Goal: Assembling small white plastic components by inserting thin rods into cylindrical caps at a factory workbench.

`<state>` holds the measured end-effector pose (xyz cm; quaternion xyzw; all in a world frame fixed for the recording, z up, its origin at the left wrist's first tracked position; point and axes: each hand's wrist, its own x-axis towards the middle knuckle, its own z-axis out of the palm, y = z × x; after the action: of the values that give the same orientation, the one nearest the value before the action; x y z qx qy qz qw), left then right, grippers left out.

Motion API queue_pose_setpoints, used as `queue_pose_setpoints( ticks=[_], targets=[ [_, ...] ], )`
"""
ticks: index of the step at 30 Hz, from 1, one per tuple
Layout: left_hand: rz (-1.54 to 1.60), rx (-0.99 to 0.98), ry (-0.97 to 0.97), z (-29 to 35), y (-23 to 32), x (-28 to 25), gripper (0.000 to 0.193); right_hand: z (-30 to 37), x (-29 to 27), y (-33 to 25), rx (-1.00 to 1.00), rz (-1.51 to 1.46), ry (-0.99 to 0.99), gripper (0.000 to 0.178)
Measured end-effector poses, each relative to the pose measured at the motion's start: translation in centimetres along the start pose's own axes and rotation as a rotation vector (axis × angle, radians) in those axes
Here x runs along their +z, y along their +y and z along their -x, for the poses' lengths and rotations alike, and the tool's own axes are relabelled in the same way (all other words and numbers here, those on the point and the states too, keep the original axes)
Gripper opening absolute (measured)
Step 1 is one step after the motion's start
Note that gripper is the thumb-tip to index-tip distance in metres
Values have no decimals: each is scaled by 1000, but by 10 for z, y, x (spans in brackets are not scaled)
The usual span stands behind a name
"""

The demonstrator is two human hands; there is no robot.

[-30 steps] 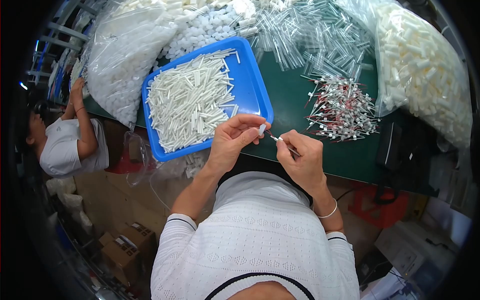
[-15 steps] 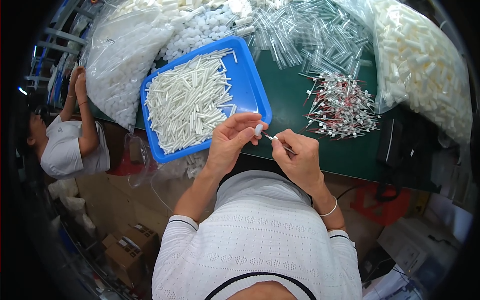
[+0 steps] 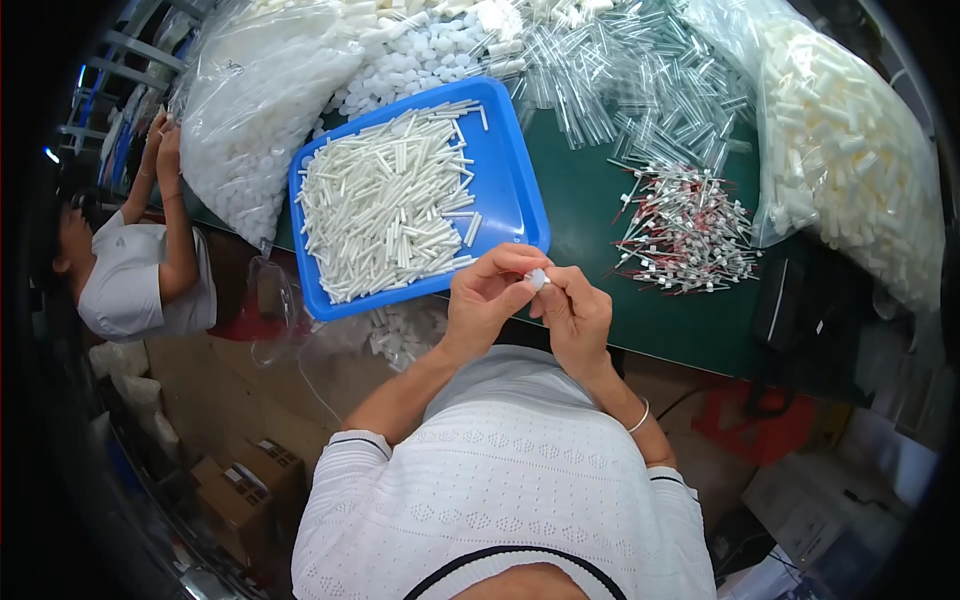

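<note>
My left hand [image 3: 485, 303] pinches a small white plastic cap [image 3: 537, 278] between thumb and fingers. My right hand [image 3: 580, 318] meets it from the right, its closed fingertips touching the cap. Whatever sits inside the right fingers is hidden now; earlier a thin rod with a white block and a reddish tip showed there. Both hands are above the table's front edge, close to the near right corner of a blue tray [image 3: 508, 190]. Short white sticks [image 3: 385, 205] fill much of that tray.
On the green table [image 3: 585, 200], thin pieces with white blocks and red stems [image 3: 685, 230] lie heaped at right. Clear tubes [image 3: 590, 85] and white caps [image 3: 425, 55] lie behind. Bulging plastic bags [image 3: 850, 150] flank them. Another person [image 3: 150, 250] is at far left.
My hands have come together, the right moving left and in to the cap. The rod seen in the right fingers is out of sight. The view has shifted slightly.
</note>
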<state>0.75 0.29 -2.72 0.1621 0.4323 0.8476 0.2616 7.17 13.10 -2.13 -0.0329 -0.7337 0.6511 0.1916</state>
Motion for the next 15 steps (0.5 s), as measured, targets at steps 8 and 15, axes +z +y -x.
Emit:
queue_pose_setpoints(
  ticks=[8, 15],
  targets=[
    [-645, 75, -195, -20, 33, -3, 27, -34, -34, 9, 84, -235, -400, 15],
    [-1539, 284, 75, -135, 62, -65, 12, -30, -33, 0, 364, -605, -328, 23]
  ],
)
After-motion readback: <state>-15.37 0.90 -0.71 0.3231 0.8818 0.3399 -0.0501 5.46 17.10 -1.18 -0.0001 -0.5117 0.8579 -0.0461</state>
